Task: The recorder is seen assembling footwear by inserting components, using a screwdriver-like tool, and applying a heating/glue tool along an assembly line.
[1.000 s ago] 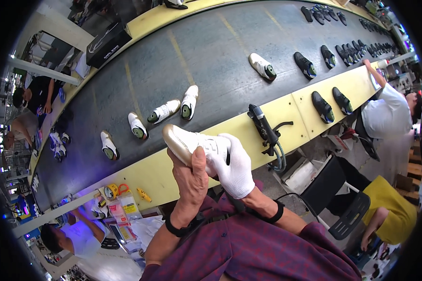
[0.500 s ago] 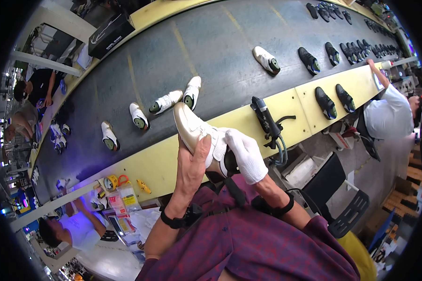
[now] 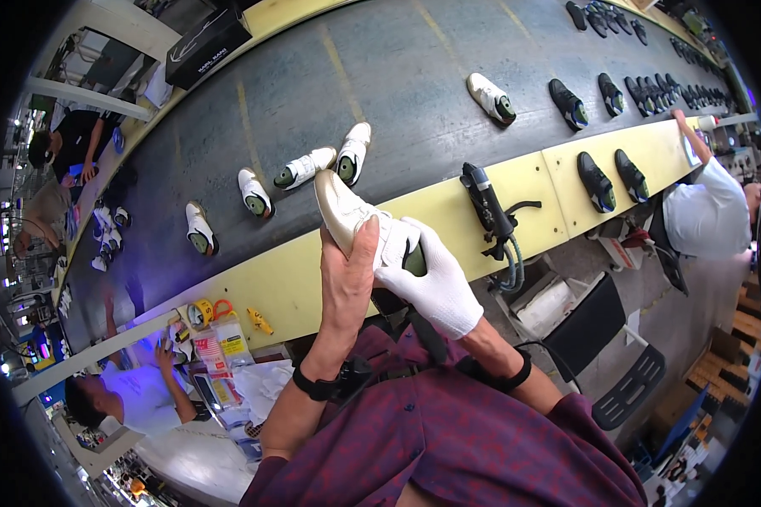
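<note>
I hold a white shoe point(image 3: 347, 211) with a green last inside, tilted up in front of me over the yellow edge point(image 3: 287, 287) of a dark conveyor belt point(image 3: 397, 76). My bare left hand point(image 3: 348, 279) grips the shoe from the sole side. My right hand point(image 3: 435, 283), in a white glove, clasps its heel end. Both hands wear black wristbands.
Several white shoes point(image 3: 304, 167) and black shoes point(image 3: 596, 182) lie on the belt and its yellow edge. A black hand tool point(image 3: 486, 203) with a hose lies right of my hands. A person in white point(image 3: 706, 211) works at the right, another point(image 3: 135, 393) at the lower left.
The shoe has turned in my hands, from sole-up and level to standing more upright, and both hands have shifted slightly with it. Shoes on the belt have drifted.
</note>
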### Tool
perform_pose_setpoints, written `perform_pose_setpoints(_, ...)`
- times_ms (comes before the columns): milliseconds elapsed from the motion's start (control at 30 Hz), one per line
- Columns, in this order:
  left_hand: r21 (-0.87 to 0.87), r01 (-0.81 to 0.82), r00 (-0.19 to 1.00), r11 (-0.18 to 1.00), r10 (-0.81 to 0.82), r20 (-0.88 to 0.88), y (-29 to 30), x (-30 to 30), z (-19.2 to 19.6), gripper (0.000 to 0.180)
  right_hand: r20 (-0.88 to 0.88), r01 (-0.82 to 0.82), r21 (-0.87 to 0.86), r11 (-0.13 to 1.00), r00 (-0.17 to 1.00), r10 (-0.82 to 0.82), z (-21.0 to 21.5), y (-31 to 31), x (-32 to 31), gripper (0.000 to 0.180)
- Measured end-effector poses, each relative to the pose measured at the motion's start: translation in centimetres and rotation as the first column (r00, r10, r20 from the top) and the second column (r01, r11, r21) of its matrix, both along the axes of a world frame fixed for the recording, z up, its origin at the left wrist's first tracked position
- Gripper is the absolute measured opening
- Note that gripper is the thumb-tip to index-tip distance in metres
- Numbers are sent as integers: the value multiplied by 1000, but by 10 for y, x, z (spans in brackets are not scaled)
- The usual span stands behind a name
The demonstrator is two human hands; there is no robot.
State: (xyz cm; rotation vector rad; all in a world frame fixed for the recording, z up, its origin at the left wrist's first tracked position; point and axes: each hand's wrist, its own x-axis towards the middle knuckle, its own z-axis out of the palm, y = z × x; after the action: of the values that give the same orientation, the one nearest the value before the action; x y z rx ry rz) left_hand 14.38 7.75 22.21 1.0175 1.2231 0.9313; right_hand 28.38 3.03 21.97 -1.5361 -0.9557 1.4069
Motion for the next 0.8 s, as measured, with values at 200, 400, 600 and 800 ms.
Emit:
perform_pose_setpoints(200, 135, -44, 989, 990, 62, -134, -9, 6, 4, 48, 110, 65, 198, 978, 990, -89, -12, -9, -12, 71)
perform_pose_setpoints(400, 76, -43, 996, 996, 49, -78, -8, 0, 4, 59, 56, 0, 148, 989, 998, -8, -11, -5, -8, 72)
perform_pose_setpoints(600, 153, -120, 991, 981, 126, -36, -14, 5, 2, 70, 37, 4, 168, 986, 999, -10, -2, -5, -10, 69)
perform_pose_setpoints(800, 230, 9, 987, 973, 27, -156, -9, 1, 7, 71, 73, 39, 217, 975, 996, -56, -5, -5, -15, 59)
